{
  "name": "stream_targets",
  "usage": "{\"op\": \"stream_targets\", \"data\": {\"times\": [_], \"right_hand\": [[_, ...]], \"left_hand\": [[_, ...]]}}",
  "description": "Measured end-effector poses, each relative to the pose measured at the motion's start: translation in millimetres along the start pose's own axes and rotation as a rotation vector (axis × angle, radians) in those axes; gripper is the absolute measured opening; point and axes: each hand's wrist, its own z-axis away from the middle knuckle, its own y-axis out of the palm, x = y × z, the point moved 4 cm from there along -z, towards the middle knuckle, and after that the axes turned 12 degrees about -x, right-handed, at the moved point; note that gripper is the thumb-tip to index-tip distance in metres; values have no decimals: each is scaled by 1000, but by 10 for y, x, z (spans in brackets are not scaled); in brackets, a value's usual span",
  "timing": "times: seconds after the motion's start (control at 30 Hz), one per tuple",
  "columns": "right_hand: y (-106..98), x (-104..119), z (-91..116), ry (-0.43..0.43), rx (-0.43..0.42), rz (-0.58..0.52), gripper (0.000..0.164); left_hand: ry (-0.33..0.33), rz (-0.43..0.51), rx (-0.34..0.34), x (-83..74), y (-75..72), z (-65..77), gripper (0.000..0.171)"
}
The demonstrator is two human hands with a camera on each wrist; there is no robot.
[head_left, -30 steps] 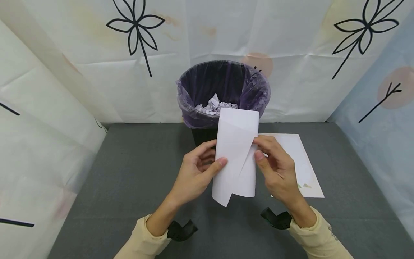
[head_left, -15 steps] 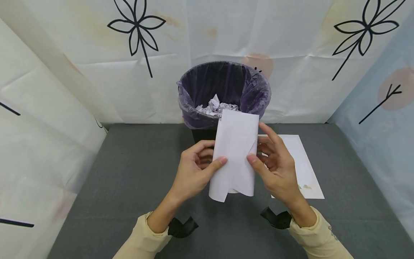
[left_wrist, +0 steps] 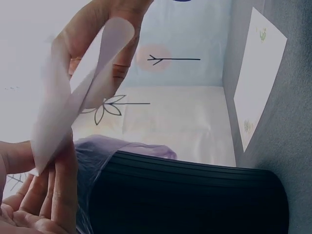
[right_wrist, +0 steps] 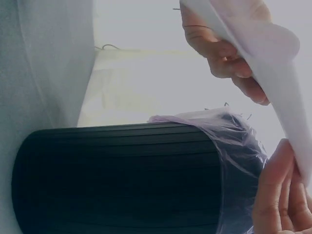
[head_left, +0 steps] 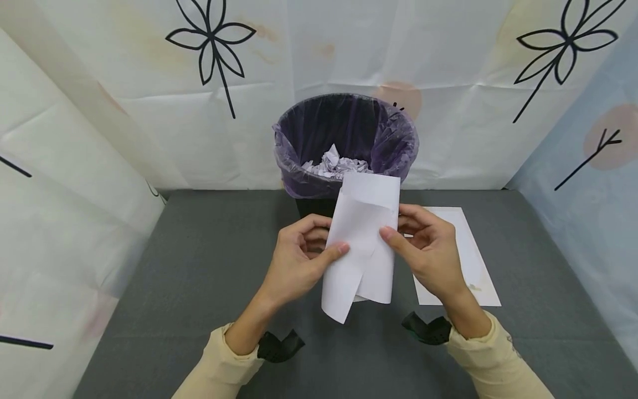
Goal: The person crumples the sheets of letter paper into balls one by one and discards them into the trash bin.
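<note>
Both hands hold a sheet of white paper [head_left: 361, 238], loosely folded over into a flattened roll, in front of the bin. My left hand [head_left: 301, 263] grips its left edge, thumb on the front and fingers behind. On the other side my right hand [head_left: 431, 252] pinches the right edge, its thumb pressing the front face. One flap slants across the front, and a corner hangs below the lower edge. In the left wrist view the rolled paper [left_wrist: 73, 97] shows edge-on, its end curled in a loop. The right wrist view shows fingers behind the paper [right_wrist: 273, 73].
A black trash bin [head_left: 314, 207] with a purple liner bag [head_left: 396, 138] stands at the back, crumpled paper [head_left: 336, 165] inside. Another white sheet [head_left: 476, 260] with small printed marks lies flat on the grey table [head_left: 224, 266] at right. Printed cloth walls [head_left: 149, 138] surround the table.
The right hand's fingers have shifted along the paper's right edge, its raised index finger now lower. The front flap has turned, its upper edge now showing and its corner hanging lower.
</note>
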Motion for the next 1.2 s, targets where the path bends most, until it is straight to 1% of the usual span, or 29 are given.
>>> {"op": "stream_targets", "data": {"times": [0.13, 0.27, 0.37, 0.43, 0.53, 0.57, 0.63, 0.7, 0.73, 0.83, 0.9, 0.93, 1.0, 1.1, 1.2], "right_hand": [[-13, 0, -22, 24, -18, 14, 25], [-1, 19, -46, 14, -11, -2, 25], [9, 29, -56, 12, -2, 1, 26], [13, 31, -59, 8, 11, 3, 32], [2, 34, -53, -3, 57, -23, 51], [-8, 37, -49, -14, 82, -39, 57], [-34, 44, -31, -35, 152, -82, 62], [-64, 52, 0, -62, 254, -109, 67], [-76, 54, 13, -85, 313, -129, 73], [-104, 58, 63, -141, 467, -137, 98], [-109, 63, 84, -179, 520, -126, 113], [-110, 66, 89, -196, 526, -117, 117], [-106, 72, 95, -217, 517, -104, 120], [-95, 70, 94, -238, 483, -110, 114], [-81, 62, 94, -241, 451, -153, 108]], "left_hand": [[-21, 7, 53, -7, -9, -18, 29], [-43, 13, 127, -14, -18, -46, 29], [-71, 32, 172, -26, -13, -67, 30], [-87, 49, 181, -29, -9, -80, 30], [-113, 71, 171, -34, -9, -93, 29], [-119, 81, 164, -34, -13, -95, 28], [-129, 93, 153, -36, -20, -96, 28], [-136, 113, 143, -41, -28, -93, 28], [-137, 123, 139, -44, -33, -93, 28], [-141, 149, 133, -56, -48, -95, 29], [-149, 164, 129, -61, -56, -96, 29], [-153, 170, 129, -60, -59, -97, 30], [-159, 177, 129, -55, -59, -97, 30], [-160, 185, 125, -41, -52, -96, 31], [-159, 190, 116, -30, -41, -94, 32]]}}
